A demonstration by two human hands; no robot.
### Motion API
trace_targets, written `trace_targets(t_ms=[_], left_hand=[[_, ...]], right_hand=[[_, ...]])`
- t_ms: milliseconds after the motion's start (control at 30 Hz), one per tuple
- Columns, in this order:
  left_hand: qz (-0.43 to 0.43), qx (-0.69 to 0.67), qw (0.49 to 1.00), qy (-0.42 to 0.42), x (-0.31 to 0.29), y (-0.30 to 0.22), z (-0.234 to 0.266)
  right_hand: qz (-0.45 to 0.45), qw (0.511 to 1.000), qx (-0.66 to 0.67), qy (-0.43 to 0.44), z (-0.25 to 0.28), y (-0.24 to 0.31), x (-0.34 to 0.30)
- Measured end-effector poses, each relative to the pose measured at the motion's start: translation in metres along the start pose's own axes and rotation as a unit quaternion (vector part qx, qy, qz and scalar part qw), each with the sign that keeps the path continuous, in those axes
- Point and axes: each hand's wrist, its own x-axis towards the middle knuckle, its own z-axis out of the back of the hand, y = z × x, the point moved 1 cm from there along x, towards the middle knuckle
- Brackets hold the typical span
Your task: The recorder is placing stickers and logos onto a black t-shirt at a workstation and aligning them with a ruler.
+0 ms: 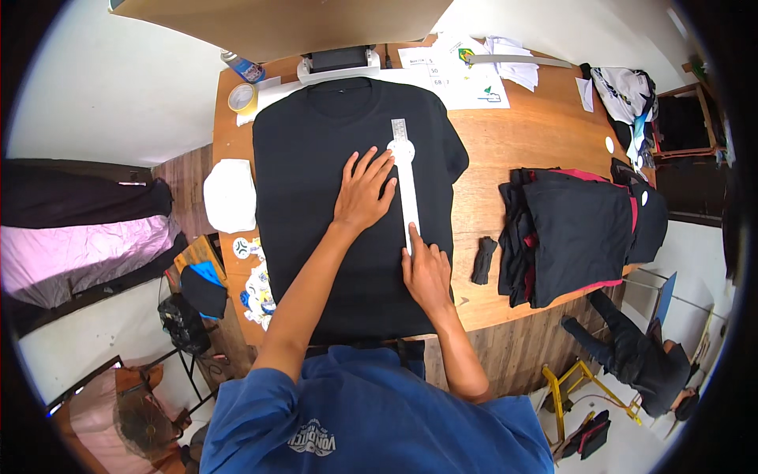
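A black T-shirt (pixel 332 261) lies flat on the wooden table, its neckline at the far side. Along its right half runs a long white ruler-like strip (pixel 408 197), with a round white piece (pixel 401 150) near its far end and a clear, marked tip (pixel 399 129) beyond that. My left hand (pixel 365 189) rests on the shirt with fingers spread, fingertips close to the round piece. Lower down, my right hand (pixel 427 272) holds the near end of the strip between thumb and fingers, its index finger stretched along it. That hand hides the strip's very end.
Folded black and red garments (pixel 580 237) are stacked on the right, beside a small dark bundle (pixel 484 261). A tape roll (pixel 242 99), a spray can (pixel 243 67) and printed papers (pixel 466 79) lie along the back. White cloth (pixel 230 196) sits left. Another person (pixel 647 363) is at lower right.
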Motion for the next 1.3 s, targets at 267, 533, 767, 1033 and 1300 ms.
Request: trace_targets(t_ms=[267, 533, 767, 1033, 1300], left_hand=[[0.019, 0.0, 1.0, -0.006, -0.001, 0.0, 0.001], [0.048, -0.005, 0.999, -0.016, 0.001, -0.002, 0.004], [0.021, -0.025, 0.999, -0.03, -0.001, -0.002, 0.004], [0.033, -0.022, 0.999, -0.028, -0.001, -0.002, 0.003], [0.009, -0.006, 0.999, -0.037, -0.001, -0.003, 0.004]], right_hand=[[-0.003, 1.0, 0.002, 0.0, 0.0, 0.001, 0.0], [-0.012, 0.999, 0.035, 0.001, 0.001, 0.0, 0.001], [-0.031, 0.994, 0.104, -0.004, 0.0, -0.007, 0.001], [-0.05, 0.996, 0.077, 0.016, 0.001, -0.006, 0.002], [-0.055, 0.995, 0.082, 0.012, 0.004, -0.004, 0.003]])
